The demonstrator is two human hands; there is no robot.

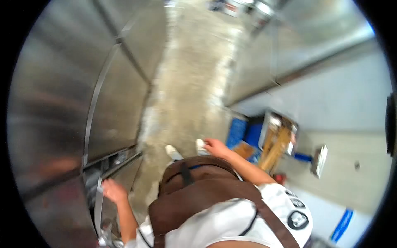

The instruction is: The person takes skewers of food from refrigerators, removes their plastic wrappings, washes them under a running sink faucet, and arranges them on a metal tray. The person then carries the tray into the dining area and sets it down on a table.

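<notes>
At the lower left, my left hand [114,191] is at the pale metal rim of a pulled-out drawer [98,206], its fingers bent over the edge. Motion blur softens the fingertips there. Inside the drawer, shiny and dark things are too smeared to name. My right hand [216,148] hovers in front of my body, above the floor by one of my white shoes [201,145]. Its fingers are loosely apart and nothing shows in them. A brown apron [206,182] covers my front.
Metal cabinet doors [120,107] line the left side. Concrete floor [190,74] runs ahead between the cabinets. On the right stand a blue crate [237,130] and a metal tray [289,124] with long tan pieces. Buckets [231,8] stand at the far end.
</notes>
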